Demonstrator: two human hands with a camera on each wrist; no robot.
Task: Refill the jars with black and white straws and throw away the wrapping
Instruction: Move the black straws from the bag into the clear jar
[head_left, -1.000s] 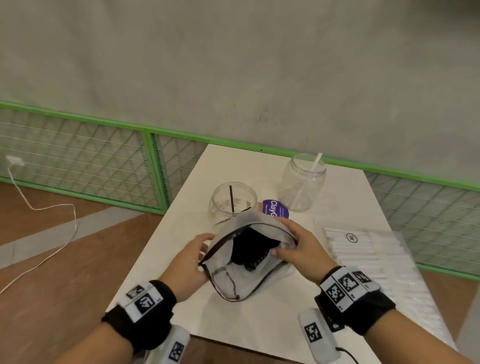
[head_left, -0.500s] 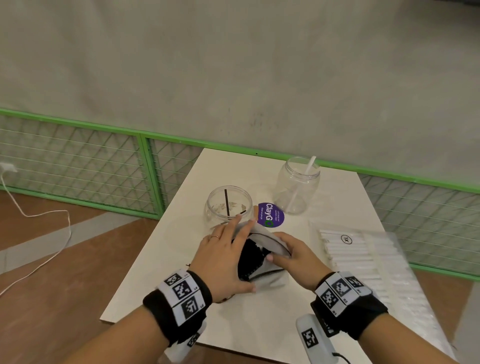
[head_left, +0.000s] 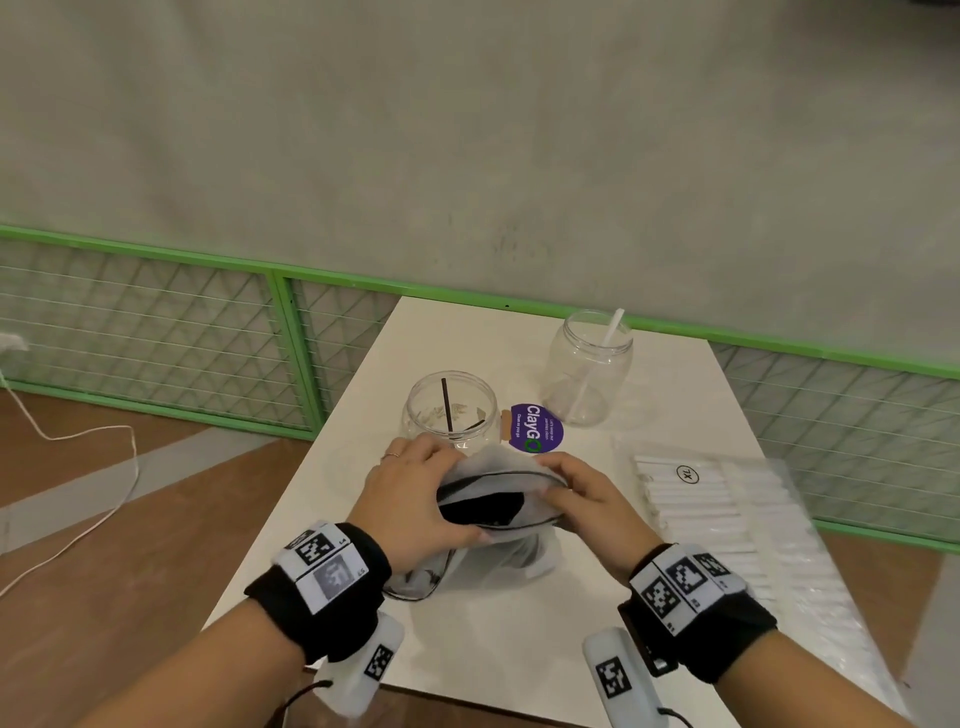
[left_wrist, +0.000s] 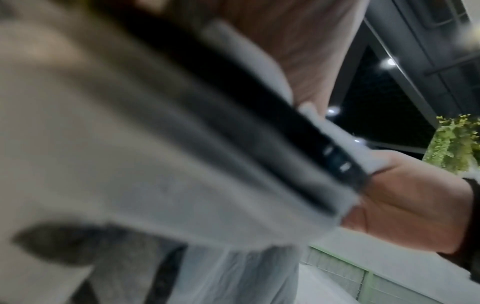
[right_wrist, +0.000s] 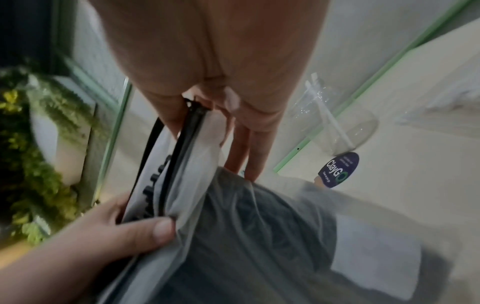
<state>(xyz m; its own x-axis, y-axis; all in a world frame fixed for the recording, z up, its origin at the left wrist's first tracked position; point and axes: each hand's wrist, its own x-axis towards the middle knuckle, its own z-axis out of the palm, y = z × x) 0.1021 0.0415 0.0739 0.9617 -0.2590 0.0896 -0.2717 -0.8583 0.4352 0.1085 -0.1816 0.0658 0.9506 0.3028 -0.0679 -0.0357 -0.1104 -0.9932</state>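
The translucent bag of black straws (head_left: 496, 512) sits on the white table (head_left: 519, 639), its black-edged mouth held open between both hands. The left hand (head_left: 410, 501) grips the mouth's near left edge, thumb curled over the rim; the right hand (head_left: 582, 499) pinches the far right edge (fingers spread down the plastic in the right wrist view). Just behind the bag stands the jar with black straws (head_left: 451, 410), beside a purple sticker (head_left: 535, 428). Further back right, the jar with a white straw (head_left: 589, 369). Right of the bag lies the pack of white straws (head_left: 727, 519)
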